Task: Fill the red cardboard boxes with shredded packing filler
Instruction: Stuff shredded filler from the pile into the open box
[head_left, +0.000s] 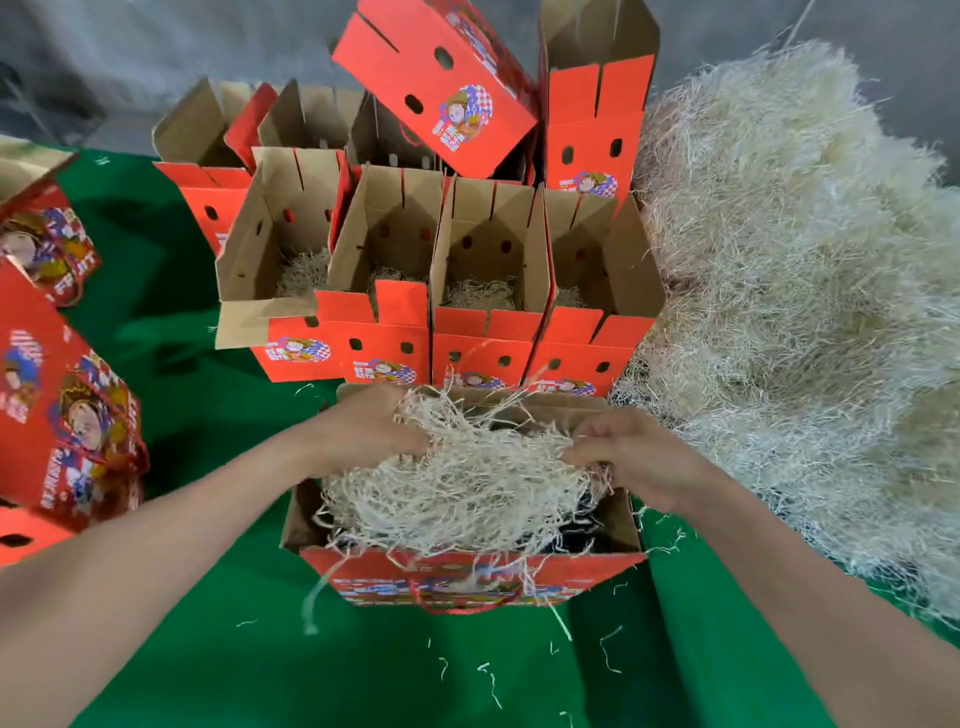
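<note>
- The wad of filler (457, 478) sits low in the centre of the frame, over the open mouth of the nearest red box (467, 574).
- The left grip (374, 431) and right grip (623, 452) clutch its opposite ends, fingers curled into the strands.
- The wad's long axis runs left to right.
- The box lies straight below, so a downward push seems due, with neither grip nearer.
- The loose pile (779, 291) lies right of the right grip.

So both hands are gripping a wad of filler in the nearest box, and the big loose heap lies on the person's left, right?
Not quite. The head view shows the big loose heap on the person's right, not the left. The rest holds: left hand and right hand grip the wad of filler in the nearest box.
</note>
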